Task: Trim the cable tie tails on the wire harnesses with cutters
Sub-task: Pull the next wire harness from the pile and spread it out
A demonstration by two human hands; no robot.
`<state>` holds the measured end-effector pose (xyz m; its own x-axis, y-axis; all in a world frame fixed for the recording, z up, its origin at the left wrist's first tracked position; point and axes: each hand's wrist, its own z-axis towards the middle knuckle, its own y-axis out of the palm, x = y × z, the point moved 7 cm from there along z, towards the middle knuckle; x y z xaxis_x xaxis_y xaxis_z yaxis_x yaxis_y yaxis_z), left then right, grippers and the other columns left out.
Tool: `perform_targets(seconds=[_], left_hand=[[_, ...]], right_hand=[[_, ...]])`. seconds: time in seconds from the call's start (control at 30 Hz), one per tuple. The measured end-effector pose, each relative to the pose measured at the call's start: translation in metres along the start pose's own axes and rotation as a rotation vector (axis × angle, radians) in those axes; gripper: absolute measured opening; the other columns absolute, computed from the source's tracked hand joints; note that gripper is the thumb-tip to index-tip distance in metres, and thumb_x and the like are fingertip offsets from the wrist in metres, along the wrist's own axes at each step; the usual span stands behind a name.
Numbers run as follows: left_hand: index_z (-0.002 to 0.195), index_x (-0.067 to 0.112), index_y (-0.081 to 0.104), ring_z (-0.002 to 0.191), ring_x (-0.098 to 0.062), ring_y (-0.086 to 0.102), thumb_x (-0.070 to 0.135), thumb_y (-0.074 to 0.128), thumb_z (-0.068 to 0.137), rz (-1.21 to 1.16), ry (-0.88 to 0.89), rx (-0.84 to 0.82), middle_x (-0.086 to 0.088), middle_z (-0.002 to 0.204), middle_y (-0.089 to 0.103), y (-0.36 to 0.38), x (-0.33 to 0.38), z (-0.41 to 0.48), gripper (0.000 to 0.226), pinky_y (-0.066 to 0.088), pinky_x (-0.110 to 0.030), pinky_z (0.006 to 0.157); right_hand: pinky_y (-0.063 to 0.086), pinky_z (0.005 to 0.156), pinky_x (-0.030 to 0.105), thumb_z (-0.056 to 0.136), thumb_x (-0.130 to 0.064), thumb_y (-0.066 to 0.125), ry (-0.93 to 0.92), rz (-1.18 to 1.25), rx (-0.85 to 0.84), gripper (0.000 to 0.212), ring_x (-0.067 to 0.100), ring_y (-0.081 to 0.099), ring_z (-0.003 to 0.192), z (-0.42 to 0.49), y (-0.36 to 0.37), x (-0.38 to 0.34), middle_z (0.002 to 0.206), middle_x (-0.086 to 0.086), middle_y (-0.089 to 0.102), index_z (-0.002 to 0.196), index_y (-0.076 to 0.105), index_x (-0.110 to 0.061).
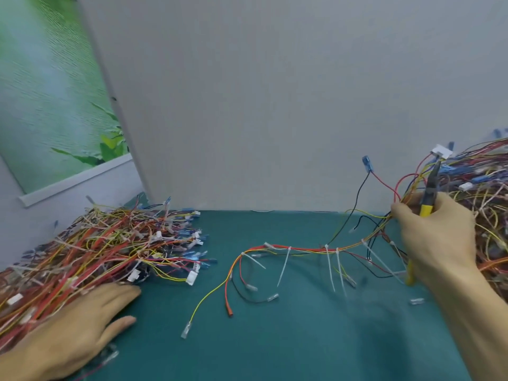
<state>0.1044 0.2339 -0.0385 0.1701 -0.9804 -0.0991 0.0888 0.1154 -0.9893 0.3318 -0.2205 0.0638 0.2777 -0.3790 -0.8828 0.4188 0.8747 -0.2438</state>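
Note:
One wire harness [299, 249] stretches across the green mat, red, yellow and black wires bound by several white cable ties [284, 264] whose long tails hang down. My right hand [437, 237] grips the yellow-handled cutters [427, 206], jaws pointing up, and also holds the right end of that harness, lifted off the mat. My left hand [79, 331] lies flat, fingers straight, on the near edge of the left pile of harnesses [110, 251].
A second big heap of harnesses [483, 204] fills the right edge behind my right hand. A grey wall panel [275, 105] closes the back of the green mat [288, 339]. A green poster [49, 92] hangs at the left.

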Motion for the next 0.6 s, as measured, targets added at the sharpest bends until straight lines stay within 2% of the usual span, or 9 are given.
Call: perform_targets(seconds=[0.1, 0.23, 0.27, 0.33, 0.4, 0.47, 0.5, 0.57, 0.6], left_hand=[[0.125, 0.019, 0.063, 0.113, -0.002, 0.049, 0.067, 0.025, 0.093, -0.032, 0.041, -0.046, 0.008, 0.124, 0.062, -0.003, 0.000, -0.002, 0.069, 0.031, -0.017, 0.100], [0.144, 0.037, 0.031, 0.131, 0.006, 0.028, 0.065, 0.042, 0.077, -0.162, 0.073, -0.012, 0.024, 0.141, 0.031, -0.014, 0.037, 0.006, 0.074, 0.010, -0.007, 0.107], [0.142, 0.036, 0.036, 0.129, 0.005, 0.034, 0.060, 0.046, 0.075, -0.093, 0.092, -0.017, 0.024, 0.140, 0.035, -0.018, 0.053, 0.009, 0.071, 0.016, -0.008, 0.106], [0.121, 0.030, 0.064, 0.109, -0.002, 0.059, 0.054, 0.051, 0.074, 0.031, 0.160, 0.116, 0.018, 0.123, 0.059, -0.041, 0.091, 0.019, 0.055, 0.045, -0.014, 0.093], [0.109, 0.025, 0.071, 0.100, -0.009, 0.065, 0.051, 0.054, 0.081, -0.005, 0.154, 0.186, 0.012, 0.111, 0.067, -0.059, 0.126, 0.035, 0.041, 0.055, -0.024, 0.083], [0.112, 0.026, 0.066, 0.105, -0.007, 0.060, 0.044, 0.050, 0.093, -0.170, 0.115, 0.127, 0.012, 0.113, 0.064, -0.060, 0.151, 0.058, 0.032, 0.048, -0.024, 0.090], [0.109, 0.024, 0.067, 0.099, -0.005, 0.061, 0.040, 0.048, 0.095, -0.306, 0.061, 0.076, 0.009, 0.108, 0.067, -0.056, 0.160, 0.070, 0.028, 0.046, -0.024, 0.088], [0.098, 0.017, 0.068, 0.075, -0.005, 0.066, 0.028, 0.052, 0.094, -0.781, -0.177, -0.081, -0.003, 0.093, 0.072, -0.038, 0.171, 0.088, 0.020, 0.051, -0.028, 0.072], [0.099, 0.013, 0.067, 0.071, -0.011, 0.068, 0.023, 0.054, 0.094, -1.075, -0.336, -0.178, -0.009, 0.092, 0.071, -0.027, 0.178, 0.093, 0.017, 0.054, -0.033, 0.068]], right_hand=[[0.037, 0.065, 0.032, 0.083, -0.023, 0.065, 0.005, 0.000, -0.009, 0.010, 0.025, 0.051, 0.065, 0.000, 0.000, 0.000, 0.069, 0.003, 0.060, 0.079, 0.062, -0.015], [0.033, 0.053, 0.025, 0.083, -0.022, 0.065, 0.015, -0.002, -0.022, 0.012, 0.017, 0.048, 0.058, -0.004, 0.004, -0.003, 0.065, 0.002, 0.057, 0.074, 0.059, -0.016], [0.032, 0.053, 0.023, 0.083, -0.022, 0.065, 0.016, -0.005, -0.032, 0.013, 0.015, 0.047, 0.058, -0.006, 0.005, -0.004, 0.065, 0.002, 0.057, 0.074, 0.059, -0.016], [0.034, 0.054, 0.024, 0.084, -0.022, 0.066, 0.018, -0.005, -0.050, 0.013, 0.016, 0.047, 0.058, -0.008, 0.006, -0.005, 0.066, 0.003, 0.058, 0.075, 0.059, -0.016], [0.035, 0.055, 0.024, 0.084, -0.022, 0.066, 0.022, 0.005, -0.064, 0.012, 0.017, 0.047, 0.059, -0.009, 0.007, -0.006, 0.067, 0.004, 0.059, 0.075, 0.060, -0.016], [0.036, 0.054, 0.026, 0.084, -0.021, 0.066, 0.027, 0.004, -0.070, 0.012, 0.017, 0.047, 0.058, -0.010, 0.007, -0.007, 0.067, 0.004, 0.059, 0.075, 0.060, -0.016], [0.036, 0.054, 0.027, 0.084, -0.021, 0.066, 0.030, 0.008, -0.073, 0.012, 0.018, 0.046, 0.058, -0.009, 0.007, -0.007, 0.066, 0.004, 0.059, 0.075, 0.060, -0.016], [0.037, 0.054, 0.029, 0.084, -0.021, 0.066, 0.036, 0.019, -0.083, 0.012, 0.018, 0.046, 0.056, -0.009, 0.007, -0.007, 0.064, 0.004, 0.058, 0.074, 0.060, -0.016], [0.037, 0.053, 0.028, 0.084, -0.021, 0.066, 0.028, 0.036, -0.087, 0.012, 0.018, 0.045, 0.055, -0.008, 0.005, -0.008, 0.063, 0.004, 0.057, 0.074, 0.061, -0.016]])
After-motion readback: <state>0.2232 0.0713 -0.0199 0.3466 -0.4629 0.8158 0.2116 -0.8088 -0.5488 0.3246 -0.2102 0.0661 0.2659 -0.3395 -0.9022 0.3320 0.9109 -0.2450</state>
